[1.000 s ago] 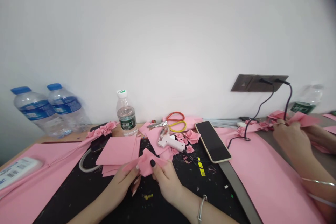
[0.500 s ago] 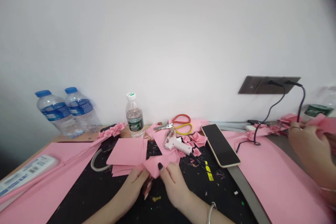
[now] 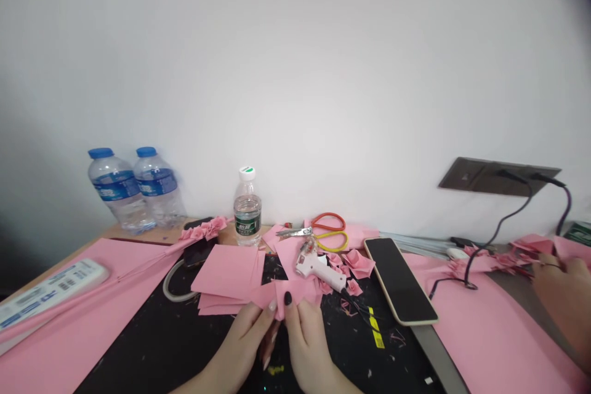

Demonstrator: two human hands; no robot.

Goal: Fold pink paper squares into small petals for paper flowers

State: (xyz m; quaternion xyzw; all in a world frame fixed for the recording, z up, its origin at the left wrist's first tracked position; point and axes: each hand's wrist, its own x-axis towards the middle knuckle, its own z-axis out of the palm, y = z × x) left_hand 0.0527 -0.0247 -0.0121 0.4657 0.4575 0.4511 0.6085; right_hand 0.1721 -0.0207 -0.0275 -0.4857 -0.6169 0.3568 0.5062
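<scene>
Both my hands pinch one folded piece of pink paper (image 3: 295,290) above the black mat. My left hand (image 3: 247,335) grips its left side, with the thumb near the middle. On the right side, my right hand (image 3: 307,335) holds it, its dark-nailed thumb pressed on the front. The fingers behind the paper are partly hidden. Just beyond lies a stack of pink paper squares (image 3: 226,274) to the left. A white glue gun (image 3: 319,269) rests past the paper, close to small pink paper flowers (image 3: 359,263).
Scissors (image 3: 330,233) with red and yellow handles lie near the wall. A phone (image 3: 399,280) is to the right, a clear bottle (image 3: 248,212) behind the stack. Two blue-capped bottles (image 3: 113,188) stand far left. Another person's hand (image 3: 566,295) works at the right edge beside black cables (image 3: 482,237).
My left thumb has come up onto the front of the paper, beside my right thumb. The view has shifted and tilted slightly, and the other person's hand sits lower at the right.
</scene>
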